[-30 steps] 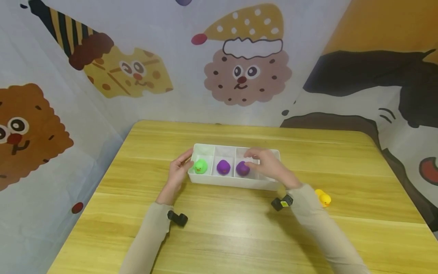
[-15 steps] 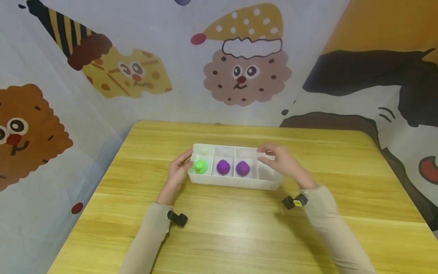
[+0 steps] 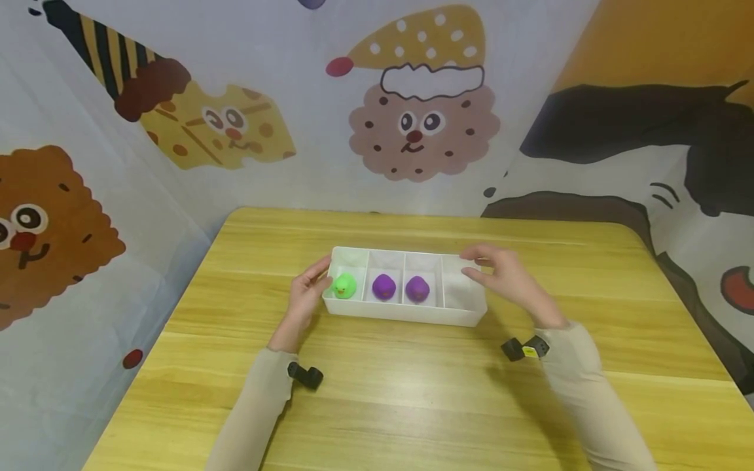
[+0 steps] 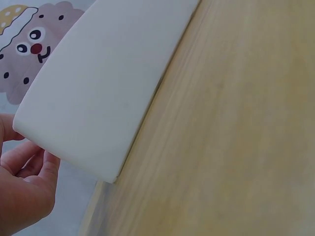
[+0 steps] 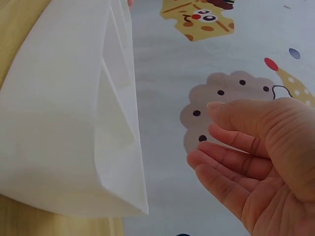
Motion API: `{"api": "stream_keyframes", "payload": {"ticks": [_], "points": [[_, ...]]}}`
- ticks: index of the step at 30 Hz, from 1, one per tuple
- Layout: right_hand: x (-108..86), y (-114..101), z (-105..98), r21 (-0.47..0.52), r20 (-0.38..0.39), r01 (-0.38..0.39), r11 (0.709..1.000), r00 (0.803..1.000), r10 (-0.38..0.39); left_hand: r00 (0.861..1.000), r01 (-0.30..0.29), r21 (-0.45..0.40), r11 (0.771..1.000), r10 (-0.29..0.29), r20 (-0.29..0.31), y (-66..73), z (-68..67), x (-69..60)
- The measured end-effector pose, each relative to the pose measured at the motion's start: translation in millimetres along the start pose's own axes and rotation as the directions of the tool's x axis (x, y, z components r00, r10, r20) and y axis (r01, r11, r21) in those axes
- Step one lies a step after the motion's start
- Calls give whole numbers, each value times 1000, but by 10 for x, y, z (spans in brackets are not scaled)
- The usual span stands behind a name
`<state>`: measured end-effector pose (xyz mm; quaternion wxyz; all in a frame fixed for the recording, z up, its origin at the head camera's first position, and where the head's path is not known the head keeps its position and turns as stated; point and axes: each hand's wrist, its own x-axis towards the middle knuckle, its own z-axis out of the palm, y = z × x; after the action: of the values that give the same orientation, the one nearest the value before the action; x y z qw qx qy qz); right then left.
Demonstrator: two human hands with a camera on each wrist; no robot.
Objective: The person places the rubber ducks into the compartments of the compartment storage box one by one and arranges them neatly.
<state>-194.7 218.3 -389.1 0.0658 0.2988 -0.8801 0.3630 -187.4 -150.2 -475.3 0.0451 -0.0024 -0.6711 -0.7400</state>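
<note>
A white divided tray (image 3: 400,312) sits on the table, its compartments in a row. In the leftmost one is a green toy duck (image 3: 344,286). Two purple toy ducks (image 3: 384,287) occupy the middle compartments, one in each, while the rightmost holds nothing. My left hand (image 3: 304,294) grips the tray's left end, thumb at the rim; the left wrist view shows fingers (image 4: 29,162) curled at the corner of the white wall (image 4: 106,88). Beside the right end hovers my right hand (image 3: 506,278), fingers loosely bent, holding nothing. The right wrist view shows it apart from the tray (image 5: 54,113).
The wooden table (image 3: 377,392) extends around the tray. A cloth backdrop (image 3: 318,190) with cartoon figures hangs behind and to the left. Small black cameras (image 3: 306,375) are strapped to both wrists.
My right hand has let go of the right purple duck and moved right, past the tray's last compartment. The yellow duck, seen earlier, is now out of sight. The left hand stays put.
</note>
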Motion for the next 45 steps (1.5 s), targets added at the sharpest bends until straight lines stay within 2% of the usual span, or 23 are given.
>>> {"api": "stream_keyframes", "payload": {"ticks": [10, 20, 28, 35, 45], "points": [[-115, 57, -104, -9, -83, 0, 1000, 997, 0, 1000, -2, 7, 1000, 2, 5, -12, -13, -5], [-298, 110, -241, 21, -106, -44, 999, 993, 46, 1000, 13, 0, 1000, -13, 21, 12, -10, -20], [-433, 180, -342, 15, -150, -51, 999, 987, 52, 1000, 13, 9, 1000, -13, 28, 15, -14, -20], [-556, 193, -439, 12, -146, -106, 994, 983, 107, 999, 13, 13, 1000, -13, 29, 4, -22, -10], [-798, 301, -530, 1, -126, -108, 994, 986, 107, 1000, 7, 8, 1000, -7, 23, -7, -20, -7]]}}
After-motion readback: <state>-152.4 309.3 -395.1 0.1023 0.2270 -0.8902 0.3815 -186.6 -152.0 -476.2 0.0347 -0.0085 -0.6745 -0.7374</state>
